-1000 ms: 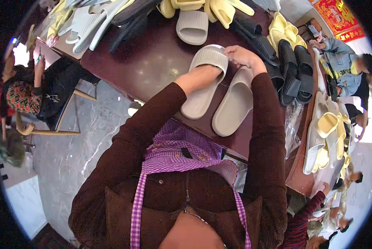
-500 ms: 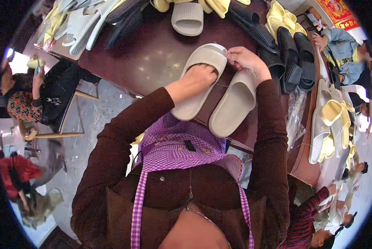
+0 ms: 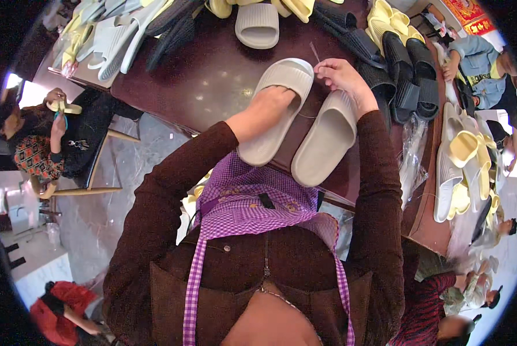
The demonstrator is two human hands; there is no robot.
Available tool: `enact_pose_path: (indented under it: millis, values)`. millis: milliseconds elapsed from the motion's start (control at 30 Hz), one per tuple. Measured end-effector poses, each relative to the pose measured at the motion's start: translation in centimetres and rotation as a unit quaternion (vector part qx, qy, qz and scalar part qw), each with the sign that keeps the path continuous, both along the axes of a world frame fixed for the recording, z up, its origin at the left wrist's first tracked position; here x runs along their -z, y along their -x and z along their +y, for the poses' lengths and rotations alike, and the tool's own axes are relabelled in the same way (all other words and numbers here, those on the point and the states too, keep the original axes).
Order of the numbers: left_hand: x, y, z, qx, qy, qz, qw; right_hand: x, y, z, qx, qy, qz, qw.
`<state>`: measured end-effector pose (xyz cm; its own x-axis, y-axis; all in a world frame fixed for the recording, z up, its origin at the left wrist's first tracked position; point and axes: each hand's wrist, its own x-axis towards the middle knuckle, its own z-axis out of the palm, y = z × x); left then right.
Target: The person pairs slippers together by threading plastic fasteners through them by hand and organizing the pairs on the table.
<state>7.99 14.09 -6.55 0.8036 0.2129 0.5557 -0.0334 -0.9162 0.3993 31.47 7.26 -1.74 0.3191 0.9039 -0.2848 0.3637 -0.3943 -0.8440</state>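
My left hand [image 3: 268, 108] reaches into the foot opening of a light grey slide slipper [image 3: 265, 142], its fingers partly hidden under the ribbed strap, steadying it toe-away. Beside that slipper's toe, my right hand [image 3: 343, 81] is closed in a pinch on a thin, pale strand [image 3: 314, 53] that sticks up past the fingertips. A second grey slide slipper [image 3: 321, 151] lies just below my right wrist, its toe end partly covered by the hand and sleeve. A fine line, perhaps thread, runs across the gap between the two slippers.
Another grey slipper [image 3: 257, 26] lies farther back on the dark red table [image 3: 206, 86]. Black slippers [image 3: 401, 78] and yellow ones [image 3: 388, 23] line the right side, with clear plastic wrap [image 3: 411, 153] nearby. Pale slippers [image 3: 117, 43] pile up at far left. Other people sit around.
My right fingers have lifted slightly at the toe, and the pale strand now shows above them. The left hand and both slippers have barely shifted.
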Motion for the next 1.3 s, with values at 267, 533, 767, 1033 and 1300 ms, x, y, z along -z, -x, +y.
enact_pose_path:
  millis: [267,533,767,1033,1300]
  values:
    - [0.2,-0.1,-0.2,0.025,0.030,0.022,0.999,-0.8,0.4,0.0,-0.008,-0.003,-0.035,0.999]
    - [-0.8,-1.4,-1.4,-0.055,-0.046,0.162,0.984,0.0,0.5,0.5,-0.020,0.005,0.003,1.000]
    - [-0.3,-2.8,-0.6,-0.019,0.099,0.175,0.979,0.7,0.6,1.0,-0.062,-0.003,-0.034,0.998]
    - [1.1,-3.2,0.1,-0.016,0.103,0.174,0.979,0.2,1.1,0.5,-0.026,-0.029,-0.002,0.999]
    - [0.6,-1.9,-0.4,-0.016,0.056,0.047,0.997,0.7,0.8,0.5,0.115,-0.126,-0.049,0.984]
